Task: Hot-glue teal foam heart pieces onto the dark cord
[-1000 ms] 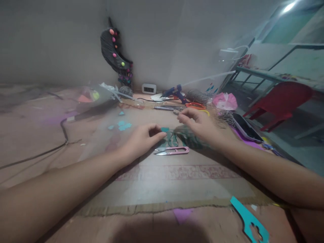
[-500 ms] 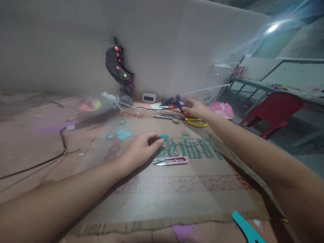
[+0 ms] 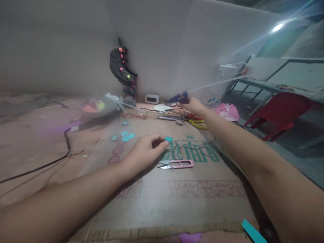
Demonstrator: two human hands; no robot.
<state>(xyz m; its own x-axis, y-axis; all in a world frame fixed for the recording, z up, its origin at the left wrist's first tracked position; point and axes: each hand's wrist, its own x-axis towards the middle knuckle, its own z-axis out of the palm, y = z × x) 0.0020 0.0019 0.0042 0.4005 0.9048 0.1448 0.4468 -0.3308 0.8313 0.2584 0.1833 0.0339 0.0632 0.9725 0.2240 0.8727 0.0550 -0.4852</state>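
Observation:
My left hand (image 3: 148, 150) pinches a small teal cut-out (image 3: 168, 139) between thumb and fingertips, low over the printed sheet. Farther back, my right hand (image 3: 194, 105) is wrapped round the handle of a blue glue gun (image 3: 178, 98), a long clear glue stick (image 3: 217, 83) jutting from its rear. The gun's nozzle points left. In front of my left fingertips lie pink-handled thread snips (image 3: 181, 164), blades to the left. A thin dark cord (image 3: 177, 152) loops just behind them. Several teal flower and petal pieces (image 3: 128, 136) rest left of my left hand.
Yellow-handled scissors (image 3: 198, 125), a pen (image 3: 167, 118) and a small white clock (image 3: 152, 98) are at the back. A dark crescent ornament with pompoms (image 3: 123, 65) leans on the wall. A black cable (image 3: 37, 168) crosses the left. A red chair (image 3: 280, 113) stands right.
My right hand has closed round the glue gun's handle, and the gun has tilted, its rear end higher. The left hand keeps its pinch on the teal cut-out. The view has shifted slightly.

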